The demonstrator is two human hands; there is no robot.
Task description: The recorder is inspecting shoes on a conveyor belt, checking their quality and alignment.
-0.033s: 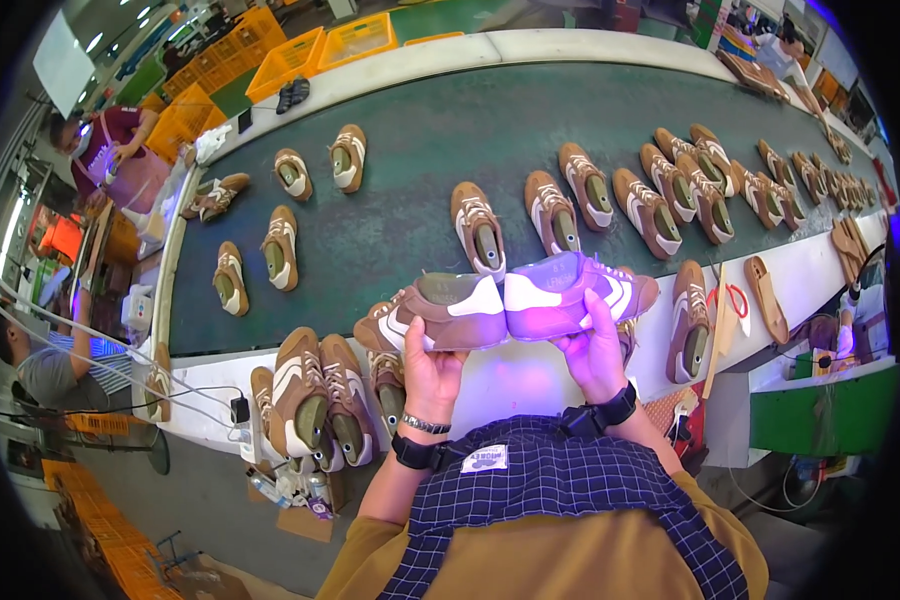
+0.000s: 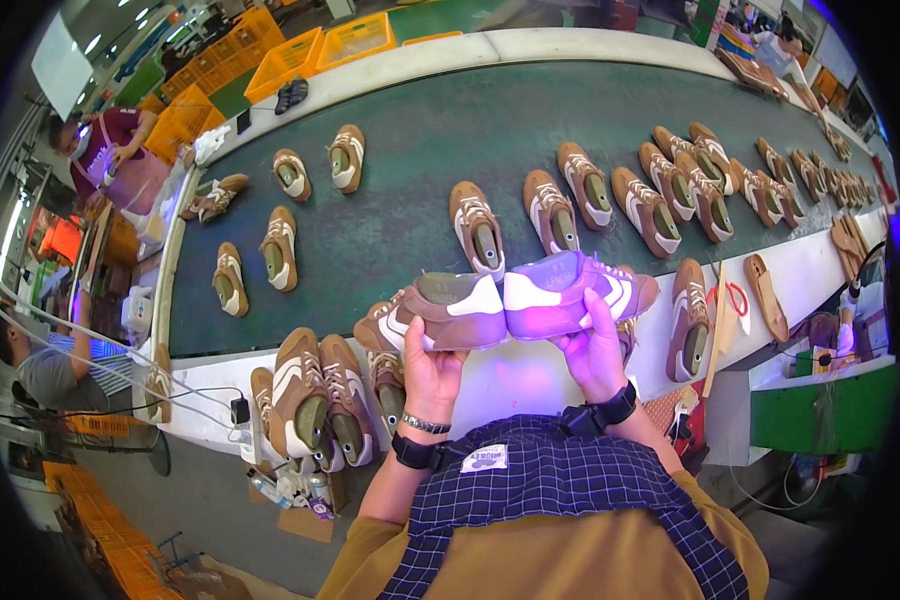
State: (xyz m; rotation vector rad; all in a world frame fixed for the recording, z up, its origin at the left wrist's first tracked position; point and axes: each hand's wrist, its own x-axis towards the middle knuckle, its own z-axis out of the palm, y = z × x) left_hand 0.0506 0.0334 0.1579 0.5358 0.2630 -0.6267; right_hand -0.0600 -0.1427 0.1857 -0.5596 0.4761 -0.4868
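My left hand (image 2: 433,372) grips a brown sneaker (image 2: 452,318) by its sole and side, its toe to the left. Another brown sneaker (image 2: 555,308), toe to the right, is held in my right hand (image 2: 595,350), thumb up against its side. The white heels of the two shoes meet in front of me, above the white ledge (image 2: 515,390). Purple light falls on the right shoe and on part of the left one. Behind the held pair, a sneaker (image 2: 478,228) and a second sneaker (image 2: 552,210) stand on the green belt.
Several sneakers (image 2: 315,395) crowd the ledge at left; one sneaker (image 2: 688,320), red-handled scissors (image 2: 732,300) and a tan insole-shaped piece (image 2: 767,298) lie at right. More shoes line the green belt (image 2: 410,130). Co-workers (image 2: 120,150) stand at the far left and far right. Yellow crates (image 2: 355,42) sit beyond.
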